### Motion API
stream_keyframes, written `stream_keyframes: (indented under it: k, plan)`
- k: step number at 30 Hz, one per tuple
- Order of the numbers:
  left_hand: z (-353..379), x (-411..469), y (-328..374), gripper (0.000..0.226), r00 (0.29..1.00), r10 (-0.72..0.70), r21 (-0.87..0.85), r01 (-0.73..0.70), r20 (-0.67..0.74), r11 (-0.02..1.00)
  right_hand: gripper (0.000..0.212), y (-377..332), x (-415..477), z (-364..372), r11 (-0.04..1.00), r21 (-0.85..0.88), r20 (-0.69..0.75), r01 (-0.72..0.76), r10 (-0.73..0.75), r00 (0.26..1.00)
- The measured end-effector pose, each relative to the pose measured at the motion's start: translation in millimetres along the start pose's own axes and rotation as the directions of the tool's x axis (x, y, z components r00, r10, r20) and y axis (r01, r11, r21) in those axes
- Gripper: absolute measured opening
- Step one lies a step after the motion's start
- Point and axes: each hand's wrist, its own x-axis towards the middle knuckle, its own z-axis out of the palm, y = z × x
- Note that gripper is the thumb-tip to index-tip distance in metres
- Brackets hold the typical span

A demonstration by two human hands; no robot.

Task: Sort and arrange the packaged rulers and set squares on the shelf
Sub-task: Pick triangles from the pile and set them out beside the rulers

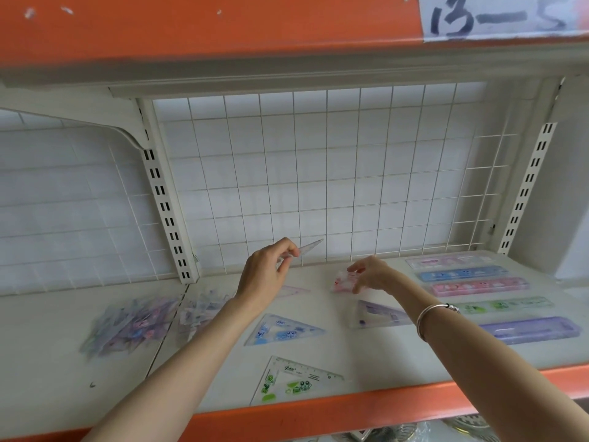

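The left hand is pinching a set square in narrow fingers; just right of them, the right hand is gripping a pink packet on the shelf.

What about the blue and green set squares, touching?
Apart. The head view shows bare shelf between the blue set square and the green set square.
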Motion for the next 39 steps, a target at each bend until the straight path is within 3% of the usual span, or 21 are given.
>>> stream_keyframes:
  k: [4, 8, 11, 15, 18, 20, 23, 25, 27, 31, 39]
  plan:
    - [-1, -5, -3, 0.028, 0.997, 0.076, 0.017, -0.076, 0.009, 0.997, 0.055, -2, 2, 1, 1.000, 0.009, 0.032, 0.008, -0.009, 0.999]
    - [-5, -9, -3, 0.024, 0.996, 0.084, 0.018, -0.084, -0.007, 0.996, 0.052, -3, -1, 3, 1.000, 0.010, 0.022, -0.002, 0.002, 1.000]
    - [-8, -11, -4, 0.025, 0.995, 0.096, 0.015, -0.096, -0.013, 0.995, 0.042, -13, -10, 3, 0.987, 0.145, -0.060, 0.067, -0.059, 0.996]
    - [-12, -14, -5, 0.022, 0.983, 0.180, 0.010, -0.179, -0.044, 0.984, 0.021, -48, -40, 2, 0.840, 0.493, -0.090, 0.224, -0.207, 0.974]
    - [-15, -19, -5, 0.020, 0.958, 0.280, 0.033, -0.278, -0.065, 0.960, 0.026, -70, -60, 6, 0.669, 0.738, 0.098, 0.087, -0.234, 0.967]
    - [-16, -23, -6, 0.024, 0.948, 0.310, 0.032, -0.309, -0.069, 0.951, 0.027, -79, -70, 11, 0.613, 0.790, 0.220, -0.014, -0.261, 0.940]
    - [-19, -27, -9, 0.027, 0.943, 0.330, 0.031, -0.329, -0.048, 0.944, 0.027, -86, -74, 21, 0.543, 0.836, 0.277, -0.083, -0.286, 0.917]
    - [-21, -30, -12, 0.025, 0.944, 0.328, 0.027, -0.328, -0.022, 0.944, 0.034, -86, -73, 25, 0.489, 0.865, 0.277, -0.113, -0.278, 0.920]
    - [-23, -34, -14, 0.022, 0.950, 0.312, 0.035, -0.312, 0.002, 0.949, 0.036, -85, -75, 27, 0.517, 0.851, 0.251, -0.091, -0.248, 0.936]
    - [-31, -38, -25, 0.021, 0.978, 0.204, 0.075, -0.201, -0.033, 0.977, 0.028, -83, -82, 27, 0.571, 0.820, 0.179, -0.030, -0.206, 0.962]
    - [-42, -42, -40, 0.016, 0.997, 0.018, 0.149, -0.007, -0.069, 0.989, 0.018, -78, -84, 24, 0.557, 0.830, 0.097, 0.023, -0.185, 0.978]
